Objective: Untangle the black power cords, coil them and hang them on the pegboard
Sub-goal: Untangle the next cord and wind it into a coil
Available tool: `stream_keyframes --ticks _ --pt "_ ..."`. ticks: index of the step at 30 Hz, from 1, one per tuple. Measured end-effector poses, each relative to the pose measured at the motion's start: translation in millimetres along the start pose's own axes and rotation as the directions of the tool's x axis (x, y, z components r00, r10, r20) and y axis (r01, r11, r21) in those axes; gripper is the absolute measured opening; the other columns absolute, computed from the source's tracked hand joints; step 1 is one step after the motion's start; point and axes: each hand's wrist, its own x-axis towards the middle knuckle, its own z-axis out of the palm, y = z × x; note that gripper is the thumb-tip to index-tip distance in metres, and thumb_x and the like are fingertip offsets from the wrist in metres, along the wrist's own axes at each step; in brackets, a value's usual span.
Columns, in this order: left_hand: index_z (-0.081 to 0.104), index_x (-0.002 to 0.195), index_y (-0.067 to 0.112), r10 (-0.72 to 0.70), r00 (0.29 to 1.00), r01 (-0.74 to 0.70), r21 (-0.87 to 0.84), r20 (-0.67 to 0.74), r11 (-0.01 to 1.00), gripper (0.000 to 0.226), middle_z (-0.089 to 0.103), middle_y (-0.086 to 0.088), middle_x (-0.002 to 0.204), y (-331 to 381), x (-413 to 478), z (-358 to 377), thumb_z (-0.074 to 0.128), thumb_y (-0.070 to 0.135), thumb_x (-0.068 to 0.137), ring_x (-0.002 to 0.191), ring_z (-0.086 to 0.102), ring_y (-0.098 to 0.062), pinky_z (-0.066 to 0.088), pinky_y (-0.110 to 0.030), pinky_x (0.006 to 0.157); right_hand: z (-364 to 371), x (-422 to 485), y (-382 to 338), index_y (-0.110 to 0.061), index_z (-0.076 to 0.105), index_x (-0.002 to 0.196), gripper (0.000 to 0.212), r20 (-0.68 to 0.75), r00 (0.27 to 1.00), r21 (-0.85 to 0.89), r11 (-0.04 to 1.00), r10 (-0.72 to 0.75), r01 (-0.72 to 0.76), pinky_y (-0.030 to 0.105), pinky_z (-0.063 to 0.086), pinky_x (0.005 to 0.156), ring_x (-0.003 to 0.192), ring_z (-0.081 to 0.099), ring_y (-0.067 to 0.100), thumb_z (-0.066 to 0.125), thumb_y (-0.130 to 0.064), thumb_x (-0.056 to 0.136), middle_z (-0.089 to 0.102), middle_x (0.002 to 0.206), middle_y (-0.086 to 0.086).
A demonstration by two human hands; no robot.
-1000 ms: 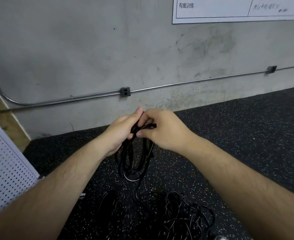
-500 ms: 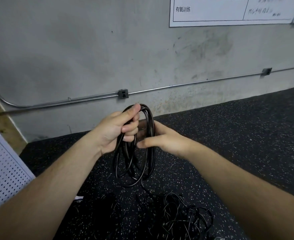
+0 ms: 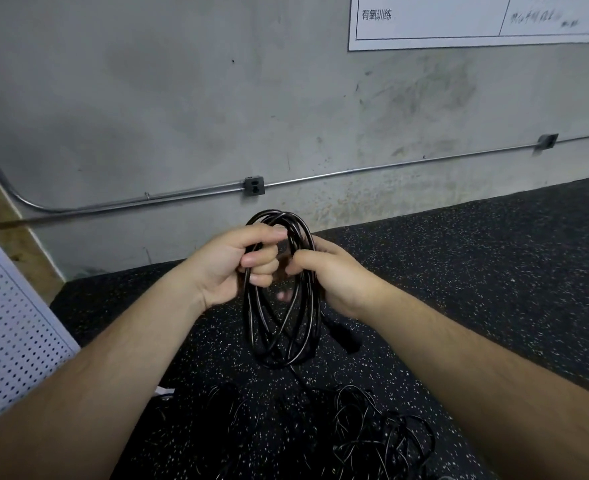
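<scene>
Coiled black cord held upright above the speckled floor, 1 plug dangling at its right. Left hand fisted around the left strands; right hand pinching the right strands. Tangled cords heaped below. Pegboard far left.

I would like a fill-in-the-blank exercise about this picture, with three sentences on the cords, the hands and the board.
1. The coiled cord is held up by ______ hands, the left hand and the right hand.
2. The tangled cords lie on the ______, below the coil.
3. The white pegboard stands at the ______ edge of the picture.

Missing words: both; floor; left
</scene>
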Motion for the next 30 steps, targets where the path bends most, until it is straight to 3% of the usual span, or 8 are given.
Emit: stream_keyframes --ticks 2,5,9,14,17,20,24,30 --pt "0.038 0.051 0.017 0.007 0.994 0.003 0.094 -0.108 0.996 0.052 0.025 0.003 0.043 0 1 4 0.075 0.025 0.086 0.044 0.026 -0.014 0.046 -0.029 0.056 1 1 1 -0.006 0.066 0.094 0.022 0.0 1.0 0.058 0.998 0.032 -0.032 0.042 0.06 0.075 0.078 0.065 0.03 0.054 0.009 0.085 0.063 0.084 0.014" --pt "0.053 0.055 0.021 0.105 0.944 -0.039 0.21 -0.313 0.977 0.035 0.028 0.005 0.045 3 1 5 0.07 0.022 0.085 0.043 0.025 -0.01 0.027 -0.022 0.044 -3 -3 -5 -0.009 0.057 0.099 0.015 0.086 0.994 0.141 0.987 0.07 -0.081 0.045 0.057 0.082 0.057 0.055 0.018 0.051 0.002 0.092 0.056 0.068 0.004" --pt "0.06 0.07 0.02 0.155 0.895 -0.042 0.267 -0.417 0.963 0.023 0.045 0.001 0.053 4 -2 -6 0.073 0.019 0.088 0.048 0.038 -0.012 0.043 -0.027 0.053 -10 -5 -16 -0.018 0.054 0.094 0.01 0.067 0.993 -0.004 0.995 0.097 -0.097 0.025 0.039 0.048 0.049 0.029 0.01 0.059 -0.022 0.101 0.031 0.062 -0.006" --pt "0.07 0.08 0.015 0.168 0.933 -0.1 0.218 -0.32 0.971 0.012 0.06 -0.005 0.068 -2 -3 6 0.07 0.022 0.09 0.071 0.065 -0.018 0.054 -0.036 0.082 -12 -3 -16 -0.017 0.057 0.106 0.011 -0.044 0.999 -0.11 0.994 0.016 -0.021 0.023 0.022 0.042 0.046 0.023 0.008 0.061 -0.026 0.101 0.028 0.061 -0.005" --pt "0.057 0.076 0.016 0.122 0.975 -0.102 0.112 -0.185 0.988 0.026 0.04 0.004 0.057 -2 -5 16 0.06 0.035 0.093 0.053 0.049 -0.013 0.052 -0.031 0.063 -18 -2 -12 -0.016 0.054 0.098 0.011 -0.018 1.0 -0.113 0.994 0.001 -0.003 0.024 0.031 0.047 0.049 0.033 0.009 0.065 -0.019 0.099 0.037 0.063 -0.004" --pt "0.051 0.083 0.016 0.226 0.949 -0.205 0.118 -0.218 0.972 0.029 0.024 0.009 0.051 3 -4 24 0.055 0.042 0.095 0.042 0.024 -0.007 0.027 -0.023 0.047 -28 -5 -9 -0.012 0.06 0.113 0.036 0.058 0.997 -0.193 0.98 0.056 -0.044 0.037 0.054 0.08 0.08 0.066 0.019 0.078 -0.024 0.084 0.067 0.088 0.002" --pt "0.05 0.083 0.015 0.312 0.897 -0.255 0.21 -0.312 0.944 0.031 0.026 0.008 0.05 12 -4 21 0.058 0.042 0.095 0.04 0.022 -0.006 0.024 -0.022 0.044 -54 -13 15 -0.025 0.032 0.153 0.101 0.041 0.986 -0.434 0.892 0.162 -0.128 0.049 0.035 0.116 0.131 0.054 0.022 0.08 -0.029 0.064 0.056 0.143 0.003" --pt "0.049 0.081 0.016 0.364 0.843 -0.299 0.218 -0.396 0.929 0.031 0.025 0.009 0.048 23 -9 14 0.054 0.037 0.104 0.04 0.022 -0.007 0.025 -0.022 0.043 -56 -23 55 -0.023 0.033 0.153 0.083 0.068 0.864 -0.745 0.602 0.498 -0.288 0.032 0.053 0.094 0.11 0.06 0.013 0.074 -0.012 0.081 0.045 0.154 -0.003"
